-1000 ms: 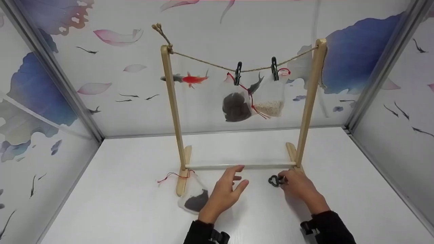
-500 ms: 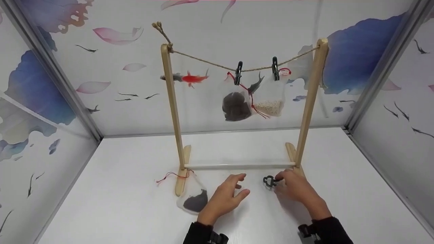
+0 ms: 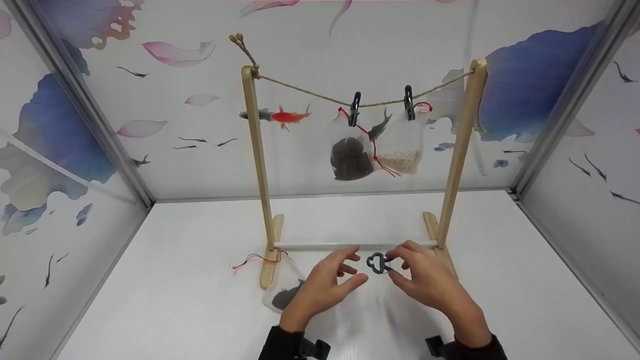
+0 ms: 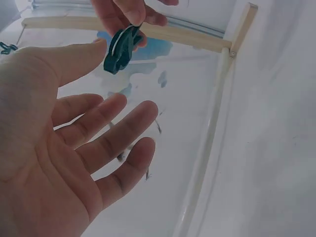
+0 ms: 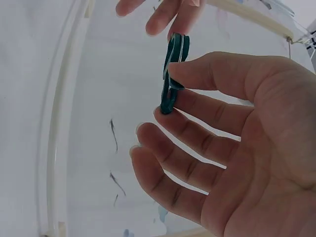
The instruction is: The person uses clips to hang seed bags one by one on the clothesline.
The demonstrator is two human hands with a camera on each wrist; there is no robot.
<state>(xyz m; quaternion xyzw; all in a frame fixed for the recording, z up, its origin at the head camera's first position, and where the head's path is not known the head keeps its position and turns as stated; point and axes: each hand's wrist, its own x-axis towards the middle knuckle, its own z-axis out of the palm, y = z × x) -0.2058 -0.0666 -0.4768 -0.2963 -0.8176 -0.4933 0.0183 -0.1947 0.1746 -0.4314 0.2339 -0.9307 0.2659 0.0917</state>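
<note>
My right hand (image 3: 432, 277) pinches a dark green spring clip (image 3: 378, 263) between thumb and fingers, above the table in front of the rack. In the right wrist view the clip (image 5: 173, 74) stands between thumb and fingertips. My left hand (image 3: 327, 280) is held just left of the clip, fingers spread and slightly bent, with nothing in them. The left wrist view shows its palm side (image 4: 94, 143), apart from the clip (image 4: 121, 49). Under the left forearm, partly hidden, lies a clear drawstring bag (image 3: 285, 295) of dark grains with a red cord (image 3: 255, 256).
A wooden rack (image 3: 257, 165) carries a sagging rope (image 3: 305, 91). Two clips, one at left (image 3: 355, 109) and one at right (image 3: 409, 102), hold a bag of dark grains (image 3: 351, 159) and a bag of pale grains (image 3: 402, 161). Patterned walls enclose the white table (image 3: 200, 280).
My right hand has lifted the clip from the table and moved it left toward my left hand. The left hand stays nearly in place, its fingers still spread.
</note>
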